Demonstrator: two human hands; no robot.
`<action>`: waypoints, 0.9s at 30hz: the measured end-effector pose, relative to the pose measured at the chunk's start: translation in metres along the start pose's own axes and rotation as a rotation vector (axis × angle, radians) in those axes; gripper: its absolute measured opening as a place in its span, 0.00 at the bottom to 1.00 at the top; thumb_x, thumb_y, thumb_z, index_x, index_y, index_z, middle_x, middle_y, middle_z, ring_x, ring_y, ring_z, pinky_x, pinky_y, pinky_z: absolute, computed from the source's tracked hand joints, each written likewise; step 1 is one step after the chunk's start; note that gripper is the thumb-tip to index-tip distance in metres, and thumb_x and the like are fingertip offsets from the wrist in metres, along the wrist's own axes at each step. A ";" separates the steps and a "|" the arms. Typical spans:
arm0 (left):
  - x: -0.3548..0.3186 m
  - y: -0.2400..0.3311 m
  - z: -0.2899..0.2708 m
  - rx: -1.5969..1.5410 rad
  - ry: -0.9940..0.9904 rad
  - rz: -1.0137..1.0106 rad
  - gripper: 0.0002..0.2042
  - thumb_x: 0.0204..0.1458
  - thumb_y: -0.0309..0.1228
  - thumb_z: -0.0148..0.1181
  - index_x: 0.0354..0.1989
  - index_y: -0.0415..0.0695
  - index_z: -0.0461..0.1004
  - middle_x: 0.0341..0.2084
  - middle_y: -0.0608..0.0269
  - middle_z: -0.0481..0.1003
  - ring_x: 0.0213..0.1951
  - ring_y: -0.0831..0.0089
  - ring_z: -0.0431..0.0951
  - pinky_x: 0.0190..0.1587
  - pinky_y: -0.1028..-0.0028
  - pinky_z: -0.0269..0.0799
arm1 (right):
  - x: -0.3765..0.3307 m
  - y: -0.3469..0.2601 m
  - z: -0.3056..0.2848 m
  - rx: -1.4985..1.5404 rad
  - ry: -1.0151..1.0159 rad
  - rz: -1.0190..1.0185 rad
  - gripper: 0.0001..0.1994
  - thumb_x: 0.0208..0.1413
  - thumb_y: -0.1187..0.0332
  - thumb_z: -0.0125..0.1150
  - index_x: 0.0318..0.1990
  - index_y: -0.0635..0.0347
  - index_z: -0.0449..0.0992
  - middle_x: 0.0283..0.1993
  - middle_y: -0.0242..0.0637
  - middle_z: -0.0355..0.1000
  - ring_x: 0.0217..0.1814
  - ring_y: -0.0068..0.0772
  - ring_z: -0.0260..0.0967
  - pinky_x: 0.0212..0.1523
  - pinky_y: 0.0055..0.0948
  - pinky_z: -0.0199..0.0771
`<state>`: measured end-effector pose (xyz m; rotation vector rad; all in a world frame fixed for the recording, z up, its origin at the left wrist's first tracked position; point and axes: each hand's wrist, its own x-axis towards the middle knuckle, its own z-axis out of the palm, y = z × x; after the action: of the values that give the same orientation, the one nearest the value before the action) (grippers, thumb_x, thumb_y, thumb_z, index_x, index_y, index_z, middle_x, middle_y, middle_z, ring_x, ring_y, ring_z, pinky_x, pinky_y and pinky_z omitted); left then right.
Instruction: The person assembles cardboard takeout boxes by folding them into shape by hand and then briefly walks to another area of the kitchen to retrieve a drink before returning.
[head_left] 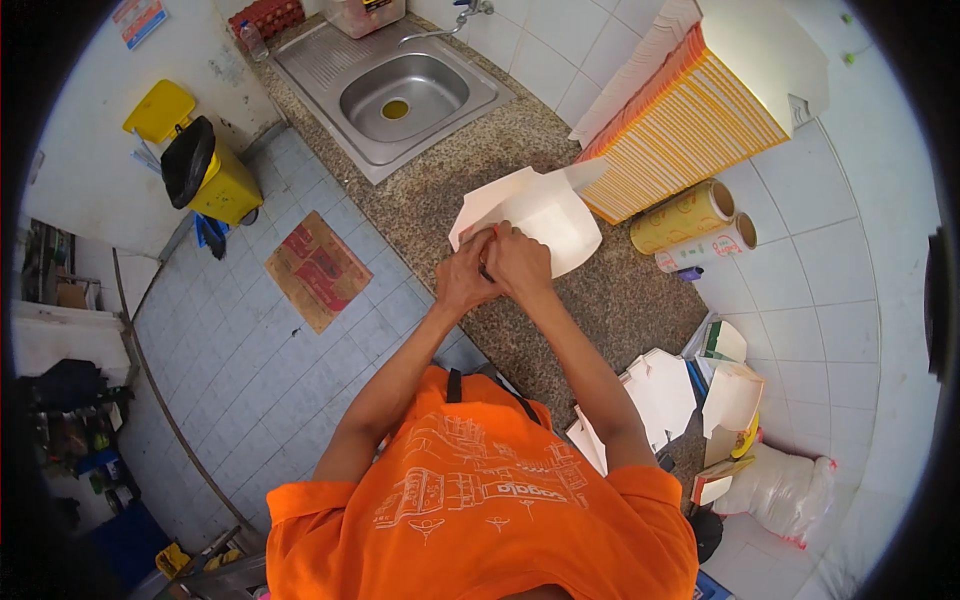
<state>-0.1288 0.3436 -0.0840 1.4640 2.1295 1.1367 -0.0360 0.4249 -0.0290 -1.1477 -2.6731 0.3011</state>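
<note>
A white paperboard box [568, 222], partly folded up with its inside showing, sits on the speckled stone counter in front of me. My left hand [465, 277] is closed at its near left corner, fingers bent around the wall. Right beside it, my right hand [520, 262] is closed on the same corner, and the two hands touch. A small dark thing [486, 272] shows between them; its kind is hidden by my fingers.
A tall stack of flat orange-and-white cartons [690, 125] stands against the tiled wall, with two film rolls [685, 218] beside it. A steel sink [405, 97] lies farther left. More folded boxes [655, 395] are near my right arm. A yellow bin [228, 190] stands on the floor.
</note>
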 end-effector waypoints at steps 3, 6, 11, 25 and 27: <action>-0.002 -0.004 0.006 -0.048 0.076 0.105 0.41 0.35 0.48 0.74 0.62 0.53 0.66 0.51 0.58 0.77 0.47 0.53 0.79 0.45 0.57 0.76 | 0.000 0.000 0.019 -0.080 0.046 -0.052 0.15 0.56 0.60 0.51 0.38 0.66 0.71 0.28 0.50 0.78 0.28 0.51 0.79 0.28 0.46 0.80; 0.003 -0.002 0.009 -0.038 0.107 0.181 0.40 0.38 0.45 0.74 0.62 0.50 0.66 0.55 0.59 0.73 0.49 0.52 0.78 0.47 0.57 0.75 | 0.001 -0.001 0.021 -0.043 0.043 -0.024 0.15 0.56 0.59 0.51 0.38 0.66 0.71 0.28 0.49 0.77 0.28 0.50 0.79 0.29 0.46 0.79; -0.003 -0.011 0.015 0.031 0.132 0.162 0.38 0.35 0.46 0.76 0.59 0.52 0.69 0.56 0.59 0.73 0.50 0.58 0.79 0.43 0.60 0.79 | 0.004 0.004 0.011 0.082 0.030 -0.014 0.15 0.56 0.59 0.50 0.37 0.64 0.73 0.31 0.51 0.78 0.31 0.53 0.78 0.33 0.47 0.79; -0.028 0.004 0.044 0.192 0.168 0.647 0.16 0.50 0.30 0.67 0.49 0.56 0.78 0.49 0.65 0.73 0.66 0.52 0.62 0.64 0.48 0.57 | 0.052 0.151 -0.014 0.231 -0.033 0.335 0.23 0.69 0.52 0.36 0.51 0.56 0.76 0.53 0.52 0.75 0.56 0.60 0.70 0.57 0.53 0.69; -0.027 0.010 0.048 0.196 0.141 0.669 0.16 0.50 0.29 0.67 0.48 0.55 0.79 0.49 0.65 0.73 0.66 0.52 0.62 0.64 0.48 0.57 | 0.047 0.166 -0.003 0.249 0.114 0.265 0.22 0.67 0.54 0.39 0.46 0.60 0.78 0.48 0.56 0.76 0.51 0.60 0.73 0.52 0.55 0.71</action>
<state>-0.0800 0.3418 -0.1116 2.3602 1.9233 1.2884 0.0470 0.5714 -0.0660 -1.3890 -2.3066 0.5757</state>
